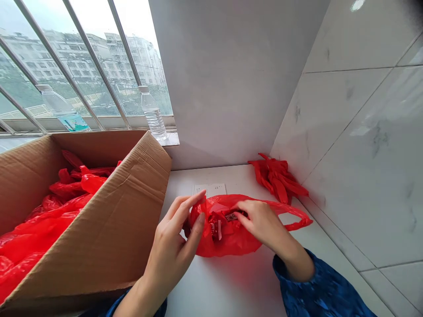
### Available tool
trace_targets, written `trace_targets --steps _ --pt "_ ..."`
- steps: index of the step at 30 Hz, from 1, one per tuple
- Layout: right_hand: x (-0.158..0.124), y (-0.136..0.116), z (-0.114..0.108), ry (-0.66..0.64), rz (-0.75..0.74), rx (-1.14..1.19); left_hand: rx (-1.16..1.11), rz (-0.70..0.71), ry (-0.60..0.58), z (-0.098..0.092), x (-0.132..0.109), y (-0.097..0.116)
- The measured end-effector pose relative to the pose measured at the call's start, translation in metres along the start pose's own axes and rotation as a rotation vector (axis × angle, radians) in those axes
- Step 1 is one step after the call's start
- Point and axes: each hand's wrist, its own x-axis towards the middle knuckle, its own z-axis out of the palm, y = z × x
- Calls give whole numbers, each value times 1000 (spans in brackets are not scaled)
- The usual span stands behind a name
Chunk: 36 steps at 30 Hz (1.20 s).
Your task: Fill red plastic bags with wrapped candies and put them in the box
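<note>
Centrally, red plastic bag (228,240) on the white counter (231,286), long axis left to right, handle loop pointing right. Both hands meet it: the left hand (175,251) pinches its left rim, and the right hand (262,224) curls into the mouth over small packets (220,222), its grip hidden. Packet print is unreadable. Cardboard box (115,229) at left; spare red bags (279,178) behind.

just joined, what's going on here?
A person works a red plastic bag on the white counter. The left hand pinches the bag's rim; the right hand reaches into its mouth, fingers on small packets. A cardboard box at the left holds red bags; a loose red pile lies in the corner.
</note>
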Motion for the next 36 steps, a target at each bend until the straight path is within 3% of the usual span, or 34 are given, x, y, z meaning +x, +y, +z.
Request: trace_targets --steps 4,9,14,17,20,24,29,33,36 --pt "-13 -8 -25 4 26 470 52 6 -15 1 2 -1" --pt "-14 -12 -27 1 44 847 50 2 -114 2 3 0" --pt "-14 -17 -27 -75 -30 959 12 -95 -153 3 4 2" --pt "-15 -21 -24 -110 -73 923 -26 -92 -234 4 4 2" --pt "-15 -26 -16 -32 -30 879 -82 -113 -365 6 4 3" --pt "-12 -33 -3 43 30 1007 -248 -196 -491 8 3 4" --pt "-15 -36 -2 -4 27 1123 -427 -279 -379 10 2 3" --pt "-16 -34 -8 -90 -14 1044 -600 -334 -259 13 0 0" --pt "-16 -33 -10 -80 -11 1011 -631 -332 -240 15 -1 -3"
